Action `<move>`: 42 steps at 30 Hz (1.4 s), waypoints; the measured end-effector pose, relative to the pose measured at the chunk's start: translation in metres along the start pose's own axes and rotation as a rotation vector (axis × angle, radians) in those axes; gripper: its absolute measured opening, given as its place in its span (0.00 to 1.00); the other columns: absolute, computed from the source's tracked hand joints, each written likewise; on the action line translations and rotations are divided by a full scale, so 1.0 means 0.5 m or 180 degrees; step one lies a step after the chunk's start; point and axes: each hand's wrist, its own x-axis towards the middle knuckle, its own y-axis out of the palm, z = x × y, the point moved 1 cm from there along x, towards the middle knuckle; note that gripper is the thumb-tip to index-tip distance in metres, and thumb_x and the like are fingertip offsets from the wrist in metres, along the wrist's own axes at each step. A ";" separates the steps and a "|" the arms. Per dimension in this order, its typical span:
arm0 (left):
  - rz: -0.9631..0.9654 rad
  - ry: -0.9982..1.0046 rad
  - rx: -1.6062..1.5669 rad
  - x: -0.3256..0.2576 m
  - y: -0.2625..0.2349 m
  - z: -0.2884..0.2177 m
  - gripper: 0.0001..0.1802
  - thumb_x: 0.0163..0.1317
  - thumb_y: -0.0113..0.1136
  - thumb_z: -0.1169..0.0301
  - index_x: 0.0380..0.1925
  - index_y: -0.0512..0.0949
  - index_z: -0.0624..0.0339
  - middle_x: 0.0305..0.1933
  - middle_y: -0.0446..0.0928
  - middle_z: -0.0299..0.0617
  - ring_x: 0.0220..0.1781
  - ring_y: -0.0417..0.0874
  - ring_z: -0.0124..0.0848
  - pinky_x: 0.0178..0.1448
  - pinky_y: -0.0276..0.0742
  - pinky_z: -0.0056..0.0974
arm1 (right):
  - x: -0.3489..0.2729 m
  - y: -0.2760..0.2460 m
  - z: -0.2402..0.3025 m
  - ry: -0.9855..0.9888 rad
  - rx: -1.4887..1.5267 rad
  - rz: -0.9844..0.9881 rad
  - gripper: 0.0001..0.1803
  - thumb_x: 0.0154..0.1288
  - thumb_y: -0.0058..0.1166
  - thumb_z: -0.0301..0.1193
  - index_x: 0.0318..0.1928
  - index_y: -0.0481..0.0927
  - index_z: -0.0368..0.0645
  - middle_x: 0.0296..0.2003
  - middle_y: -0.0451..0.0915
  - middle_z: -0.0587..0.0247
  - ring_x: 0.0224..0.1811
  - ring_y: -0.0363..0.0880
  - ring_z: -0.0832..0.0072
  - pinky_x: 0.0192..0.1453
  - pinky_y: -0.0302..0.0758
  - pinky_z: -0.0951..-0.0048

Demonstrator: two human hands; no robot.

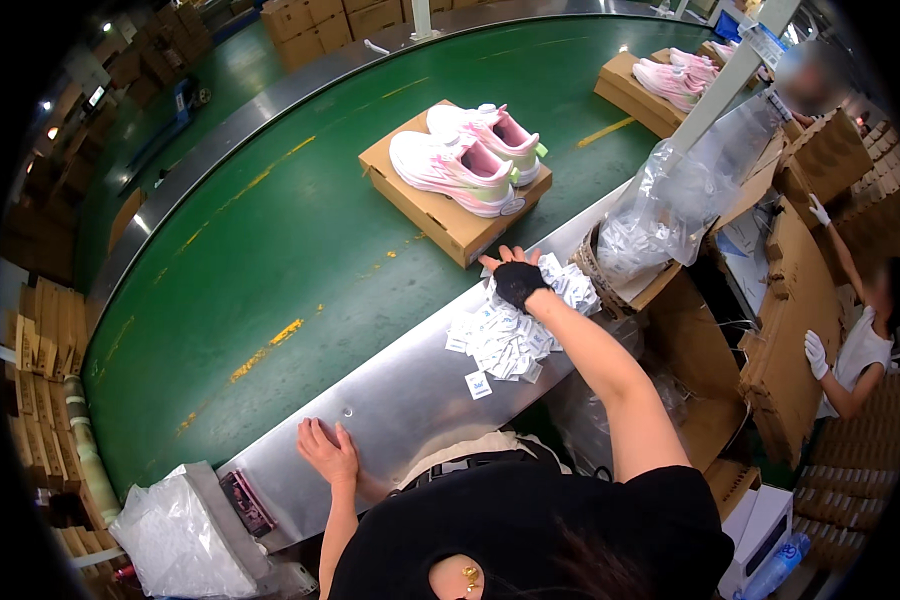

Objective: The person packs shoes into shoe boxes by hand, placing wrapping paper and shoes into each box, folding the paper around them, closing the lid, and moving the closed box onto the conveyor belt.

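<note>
My left hand (328,455) is bare and lies on the metal ledge (375,420), fingers extended and holding nothing. Reaching forward, my right hand (518,280) wears a black fingerless glove and has its fingers spread. It is over the far side of a heap of small white sachets (510,335), with the fingertips close to the near corner of a brown shoebox (440,222); whether they touch it I cannot tell. On the box lid sits a pair of white and pink sneakers (460,165), the box itself resting on the green conveyor belt (300,270).
More sneakers (670,80) stand on a box farther along the belt. A carton holding a clear plastic bag (650,230) of sachets is to the right. Beyond it, a white-gloved person handles cardboard (795,330). A plastic-wrapped bundle (185,535) is at the lower left.
</note>
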 end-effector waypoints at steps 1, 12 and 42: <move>0.0003 -0.0006 0.0020 0.000 0.000 0.001 0.23 0.52 0.53 0.65 0.45 0.66 0.69 0.53 0.63 0.55 0.58 0.61 0.49 0.60 0.53 0.50 | 0.015 -0.003 0.002 -0.0093 -0.0142 0.0320 0.17 0.57 0.41 0.32 0.49 0.70 0.60 0.49 0.66 0.56 0.55 0.61 0.56 0.56 0.42 0.32; 0.0005 -0.0007 -0.0030 0.007 0.006 -0.008 0.25 0.52 0.54 0.64 0.47 0.65 0.69 0.54 0.63 0.54 0.59 0.60 0.49 0.61 0.53 0.51 | 0.060 0.064 -0.037 -0.0587 0.0743 -0.0164 0.09 0.46 0.51 0.38 0.24 0.77 0.47 0.25 0.77 0.59 0.35 0.75 0.63 0.44 0.67 0.67; 0.0060 0.0029 -0.0027 0.009 0.027 -0.036 0.24 0.53 0.53 0.64 0.47 0.65 0.68 0.55 0.62 0.54 0.59 0.60 0.48 0.61 0.52 0.51 | -0.133 -0.115 -0.245 -0.0102 0.1094 -0.0082 0.11 0.38 0.53 0.31 0.24 0.70 0.40 0.28 0.73 0.50 0.35 0.72 0.55 0.38 0.68 0.61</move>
